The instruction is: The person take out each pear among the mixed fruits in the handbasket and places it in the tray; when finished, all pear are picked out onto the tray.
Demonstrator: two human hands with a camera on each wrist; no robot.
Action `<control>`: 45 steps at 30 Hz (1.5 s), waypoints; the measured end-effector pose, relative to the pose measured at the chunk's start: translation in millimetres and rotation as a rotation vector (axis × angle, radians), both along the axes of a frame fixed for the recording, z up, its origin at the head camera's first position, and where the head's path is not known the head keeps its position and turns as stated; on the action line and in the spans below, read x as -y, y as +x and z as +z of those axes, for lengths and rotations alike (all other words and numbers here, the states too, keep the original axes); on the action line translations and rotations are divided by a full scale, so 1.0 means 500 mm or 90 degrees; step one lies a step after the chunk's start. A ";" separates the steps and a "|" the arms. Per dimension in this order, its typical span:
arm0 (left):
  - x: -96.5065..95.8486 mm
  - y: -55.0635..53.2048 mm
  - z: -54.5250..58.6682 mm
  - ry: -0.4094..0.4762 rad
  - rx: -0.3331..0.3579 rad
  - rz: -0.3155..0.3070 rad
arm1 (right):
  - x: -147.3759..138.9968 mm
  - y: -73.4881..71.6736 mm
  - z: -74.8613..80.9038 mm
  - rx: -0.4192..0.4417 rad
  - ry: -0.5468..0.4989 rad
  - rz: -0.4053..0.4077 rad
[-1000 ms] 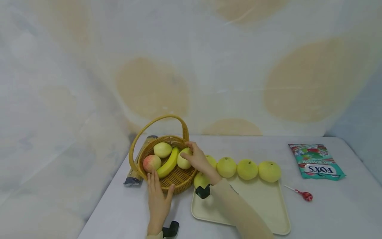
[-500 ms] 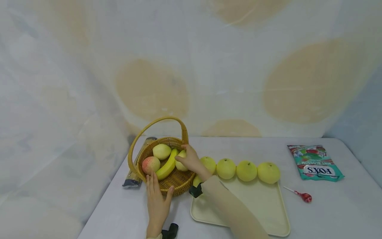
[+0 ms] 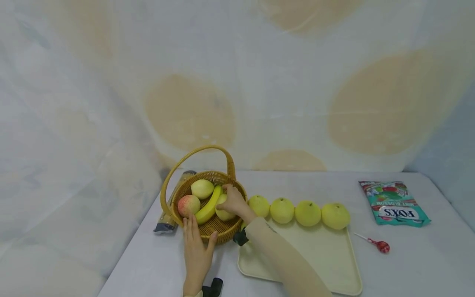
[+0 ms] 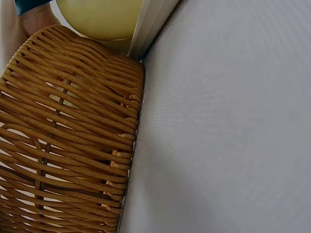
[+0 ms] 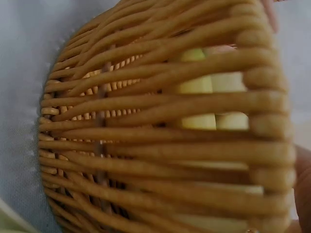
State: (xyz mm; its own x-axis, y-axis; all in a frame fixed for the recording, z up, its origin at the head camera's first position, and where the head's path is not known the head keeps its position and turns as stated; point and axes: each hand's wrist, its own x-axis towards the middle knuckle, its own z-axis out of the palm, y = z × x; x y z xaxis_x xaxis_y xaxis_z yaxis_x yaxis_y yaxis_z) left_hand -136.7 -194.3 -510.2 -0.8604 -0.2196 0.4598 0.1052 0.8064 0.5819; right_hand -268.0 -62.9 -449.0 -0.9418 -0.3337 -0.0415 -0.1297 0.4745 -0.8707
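A wicker basket with a tall arched handle stands at the left of the table. In it lie a peach, a pale yellow-green oval fruit and a banana. My right hand reaches over the right rim and grips a round pale yellow-green fruit beside the banana, covering part of it. With straight fingers and thumb spread, my left hand rests against the front left rim. Basket weave fills much of the left wrist view, and the right wrist view shows the weave close up.
Right of the basket lies a cream tray, with several round yellow-green fruits along its back edge. A Fox's candy bag and a red lollipop lie farther right. A long packet sits behind the basket's left side.
My right hand has moved left and slightly toward me inside the basket, bringing the round pale fruit up beside the banana. The left hand has stayed at the rim.
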 end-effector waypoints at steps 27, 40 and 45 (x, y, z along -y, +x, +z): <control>-0.006 -0.003 0.000 0.003 0.001 -0.005 | -0.070 0.033 0.032 -0.048 -0.205 -0.043; -0.001 0.003 0.004 0.011 0.016 0.000 | -0.150 0.057 0.065 -0.091 -0.310 -0.075; -0.001 0.003 0.006 0.013 0.025 -0.004 | -0.174 0.068 0.068 -0.103 -0.311 -0.097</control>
State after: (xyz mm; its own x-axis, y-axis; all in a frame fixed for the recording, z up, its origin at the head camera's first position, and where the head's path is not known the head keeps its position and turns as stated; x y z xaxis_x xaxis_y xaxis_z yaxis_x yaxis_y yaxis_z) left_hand -135.1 -193.8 -507.1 -0.8789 -0.2232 0.4216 0.0876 0.7933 0.6025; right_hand -234.0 24.0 -414.9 -0.9626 -0.1367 0.2339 -0.2417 0.0433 -0.9694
